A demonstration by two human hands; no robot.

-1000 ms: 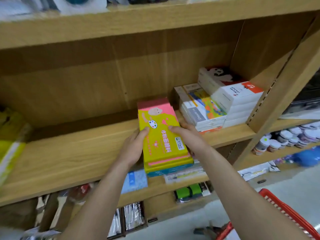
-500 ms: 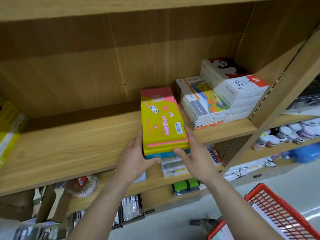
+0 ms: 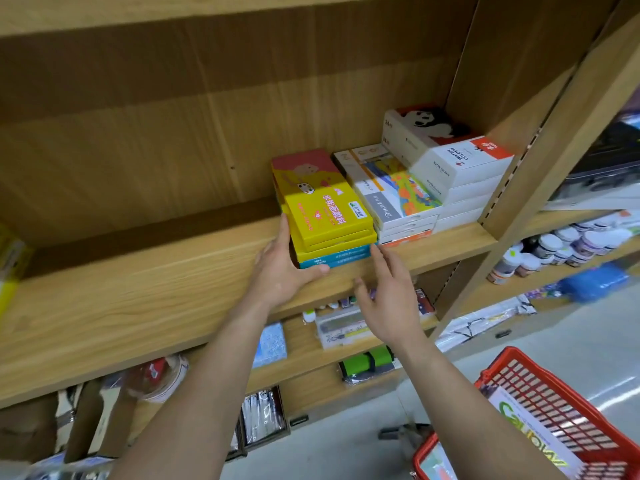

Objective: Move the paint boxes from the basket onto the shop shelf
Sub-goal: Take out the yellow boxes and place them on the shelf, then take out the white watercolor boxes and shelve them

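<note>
The paint boxes (image 3: 325,216), yellow ones over teal, lie stacked on the wooden shelf (image 3: 138,289), close against a pile of white boxes (image 3: 398,209) on their right. Taller panda boxes (image 3: 450,164) stand beyond those, by the upright. The left hand (image 3: 280,271) rests against the stack's left side, its fingers (image 3: 284,233) straight along it and the thumb laid across the front of the lowest teal box, gripping nothing. The right hand (image 3: 388,299) is open and spread just before the stack's right front corner; whether a fingertip touches the box I cannot tell. The red basket (image 3: 561,410) sits low at right, well apart, with a green-lettered box (image 3: 526,431) inside.
</note>
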